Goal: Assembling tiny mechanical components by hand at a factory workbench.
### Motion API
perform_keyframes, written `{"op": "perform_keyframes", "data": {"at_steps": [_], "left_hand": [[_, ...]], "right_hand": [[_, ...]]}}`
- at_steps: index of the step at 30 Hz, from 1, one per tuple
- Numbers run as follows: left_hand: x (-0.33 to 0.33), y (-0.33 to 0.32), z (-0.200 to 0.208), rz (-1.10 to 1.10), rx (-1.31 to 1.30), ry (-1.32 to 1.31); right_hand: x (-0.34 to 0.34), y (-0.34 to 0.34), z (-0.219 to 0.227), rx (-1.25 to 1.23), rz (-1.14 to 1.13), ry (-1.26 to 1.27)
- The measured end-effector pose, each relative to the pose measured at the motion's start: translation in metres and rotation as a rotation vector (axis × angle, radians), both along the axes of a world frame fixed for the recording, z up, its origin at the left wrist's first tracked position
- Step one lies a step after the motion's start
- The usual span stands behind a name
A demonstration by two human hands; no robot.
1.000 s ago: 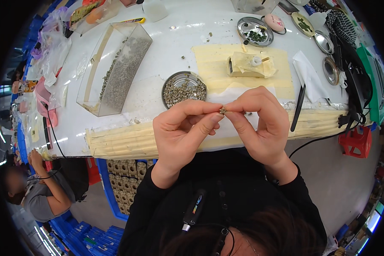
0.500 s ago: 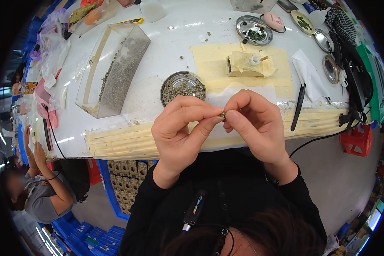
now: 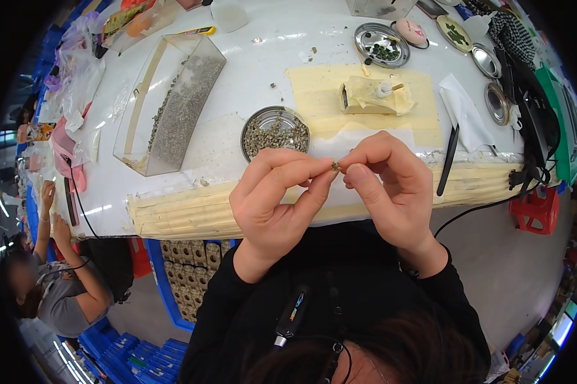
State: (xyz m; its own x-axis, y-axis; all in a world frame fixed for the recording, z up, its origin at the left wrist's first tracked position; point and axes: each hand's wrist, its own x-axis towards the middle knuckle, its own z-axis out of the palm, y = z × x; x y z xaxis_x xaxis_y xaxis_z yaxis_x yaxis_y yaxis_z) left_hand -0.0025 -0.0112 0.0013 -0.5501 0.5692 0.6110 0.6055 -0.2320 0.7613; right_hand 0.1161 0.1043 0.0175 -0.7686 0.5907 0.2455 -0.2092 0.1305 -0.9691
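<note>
Both my hands meet above the table's front edge, in front of a round metal dish (image 3: 244,136) of small metallic pieces. My left hand (image 3: 272,201) pinches one tiny brownish-gold piece (image 3: 334,166) between thumb and fingertips. From the other side, my right hand (image 3: 391,185) has its curled fingers at the same piece. Its index fingertip touches the piece, while the thumb lies just behind. Most of the piece is covered by fingertips, and its exact kind is too small to make out.
A clear bin (image 3: 186,115) of small grey bits stands left. A tape-covered block (image 3: 372,96) sits beyond my hands; a metal dish of dark green pieces (image 3: 382,52) lies farther back. Black tweezers (image 3: 448,161) and white cloth (image 3: 464,112) lie right. Another person (image 3: 77,294) works at left.
My right thumb has drawn back slightly from the small piece, which shows a little more between the fingertips. The other person's hand at left has shifted.
</note>
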Motion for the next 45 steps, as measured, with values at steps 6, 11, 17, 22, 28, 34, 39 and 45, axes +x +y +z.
{"op": "perform_keyframes", "data": {"at_steps": [6, 11, 17, 22, 28, 34, 39, 45], "left_hand": [[0.001, 0.0001, -0.0007, 0.014, -0.001, 0.036], [0.0019, -0.0016, -0.0021, -0.007, -0.014, 0.054], [0.0008, -0.0024, -0.0034, -0.04, -0.008, 0.046], [-0.0007, -0.0045, -0.0017, -0.108, 0.006, -0.028], [-0.0004, -0.0037, -0.0031, -0.05, 0.021, -0.046], [-0.0001, -0.0008, -0.005, 0.014, 0.046, -0.022], [0.0036, -0.005, -0.0043, -0.013, -0.003, -0.08], [-0.0006, -0.0018, -0.0058, -0.014, 0.045, -0.131]], "right_hand": [[-0.0017, 0.0014, -0.0021, 0.054, -0.005, 0.014], [-0.0007, 0.0025, -0.0031, -0.045, 0.02, -0.036], [0.001, 0.0027, -0.0034, -0.134, 0.047, -0.072], [0.0005, 0.0022, -0.0046, -0.18, 0.074, -0.086], [-0.0014, -0.0007, -0.0016, -0.202, 0.051, -0.042], [-0.0016, -0.0004, -0.0001, 0.019, 0.0, 0.011], [-0.0031, -0.0011, -0.0015, 0.013, 0.019, 0.016], [-0.0056, 0.0011, -0.0026, 0.13, -0.002, 0.022]]}}
